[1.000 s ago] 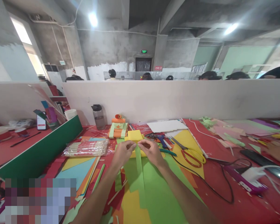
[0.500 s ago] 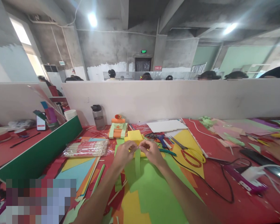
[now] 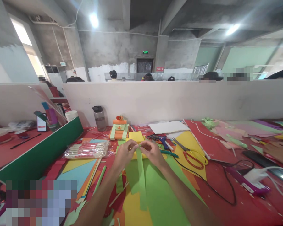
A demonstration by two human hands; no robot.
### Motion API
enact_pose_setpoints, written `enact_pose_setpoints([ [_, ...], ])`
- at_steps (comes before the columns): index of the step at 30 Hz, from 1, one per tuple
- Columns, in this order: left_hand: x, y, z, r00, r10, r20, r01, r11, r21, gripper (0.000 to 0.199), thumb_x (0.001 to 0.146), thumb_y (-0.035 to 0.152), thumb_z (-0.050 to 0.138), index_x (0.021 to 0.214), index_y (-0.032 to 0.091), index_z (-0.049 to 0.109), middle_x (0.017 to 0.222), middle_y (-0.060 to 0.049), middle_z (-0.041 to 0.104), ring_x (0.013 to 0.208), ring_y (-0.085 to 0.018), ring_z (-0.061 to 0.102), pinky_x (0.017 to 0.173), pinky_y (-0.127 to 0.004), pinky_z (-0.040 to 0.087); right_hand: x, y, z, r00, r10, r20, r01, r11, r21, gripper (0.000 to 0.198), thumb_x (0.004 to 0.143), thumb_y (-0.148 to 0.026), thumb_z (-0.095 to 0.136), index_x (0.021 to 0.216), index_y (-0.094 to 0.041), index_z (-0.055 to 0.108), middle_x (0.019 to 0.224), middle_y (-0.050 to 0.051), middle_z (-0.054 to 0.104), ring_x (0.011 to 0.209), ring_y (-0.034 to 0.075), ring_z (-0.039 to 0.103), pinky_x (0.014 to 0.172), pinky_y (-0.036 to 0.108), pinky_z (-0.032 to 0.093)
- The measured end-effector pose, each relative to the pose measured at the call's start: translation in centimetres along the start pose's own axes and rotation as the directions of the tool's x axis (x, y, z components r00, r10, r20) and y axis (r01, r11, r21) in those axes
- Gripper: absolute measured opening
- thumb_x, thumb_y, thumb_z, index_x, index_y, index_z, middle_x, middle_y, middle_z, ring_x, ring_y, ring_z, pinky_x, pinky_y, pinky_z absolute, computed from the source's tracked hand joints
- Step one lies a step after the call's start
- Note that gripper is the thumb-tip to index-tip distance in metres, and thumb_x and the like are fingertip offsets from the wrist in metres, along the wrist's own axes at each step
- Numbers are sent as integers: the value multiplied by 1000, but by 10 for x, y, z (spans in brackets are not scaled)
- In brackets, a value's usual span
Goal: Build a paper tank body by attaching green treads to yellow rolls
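Observation:
A long green paper strip (image 3: pixel 141 179) hangs from my fingertips down over the green sheet (image 3: pixel 165 191). My left hand (image 3: pixel 126 153) pinches its upper end from the left, thumb and finger together. From the right, my right hand (image 3: pixel 153 153) pinches the same end, its fingertips almost meeting the left ones. Exactly how the end is folded between the fingers is hidden. Just behind my hands sits a yellow paper box (image 3: pixel 136 136). An orange and green paper model (image 3: pixel 119 129) with a star stands beyond it to the left.
Scissors (image 3: pixel 191 152) and a blue glue gun (image 3: pixel 164 142) lie to the right, near a black cable. Wrapped sticks (image 3: pixel 87 149) rest at left by a green divider (image 3: pixel 42 147). A bottle (image 3: pixel 99 118) stands at the back before a white partition (image 3: pixel 174 97). A purple power strip (image 3: pixel 248 182) lies right.
The green strip now hangs longer, its lower end reaching further toward me. Both hands have shifted only slightly and still pinch its top.

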State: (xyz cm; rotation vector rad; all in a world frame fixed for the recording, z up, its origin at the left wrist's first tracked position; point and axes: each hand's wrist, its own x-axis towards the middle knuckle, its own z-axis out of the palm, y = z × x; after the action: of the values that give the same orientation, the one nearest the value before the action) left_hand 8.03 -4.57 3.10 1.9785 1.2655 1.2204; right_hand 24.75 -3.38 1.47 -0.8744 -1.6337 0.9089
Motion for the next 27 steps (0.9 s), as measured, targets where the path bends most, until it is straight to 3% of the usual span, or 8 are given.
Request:
enact_pose_setpoints([
  [6,0,2,0,999,6,51,-1,995,-99,24,85,37,55,95,19,67,90,-5,70,74,-16,62,66,-25,46,0,1,-3,998,-31,-57,31,999,-7,15,80,-31,64,87,-19,68,82,4,69,74,18,64,68,29,51],
  [10,2,-2,1,999,-18,52,24,991,-132,27,83,40,58,96,17,68,86,-6,70,74,-17,62,65,-26,47,-1,-1,-3,998,-19,-62,19,1000,-3,17,81,-33,63,90,-19,69,84,5,71,75,20,65,70,31,52],
  [17,4,-7,2,999,-49,-4,48,987,-153,27,82,40,61,99,19,65,85,-4,69,73,-16,63,64,-25,47,-1,-4,0,1000,25,7,-25,997,76,28,79,-32,66,105,-21,66,98,6,70,85,20,66,78,32,53],
  [27,3,-4,3,1000,-20,22,23,990,-142,23,81,33,62,99,19,67,88,-5,70,74,-16,63,65,-25,49,1,7,-1,997,3,-82,2,998,61,24,80,-37,66,96,-19,70,91,7,72,82,22,67,76,33,54],
])
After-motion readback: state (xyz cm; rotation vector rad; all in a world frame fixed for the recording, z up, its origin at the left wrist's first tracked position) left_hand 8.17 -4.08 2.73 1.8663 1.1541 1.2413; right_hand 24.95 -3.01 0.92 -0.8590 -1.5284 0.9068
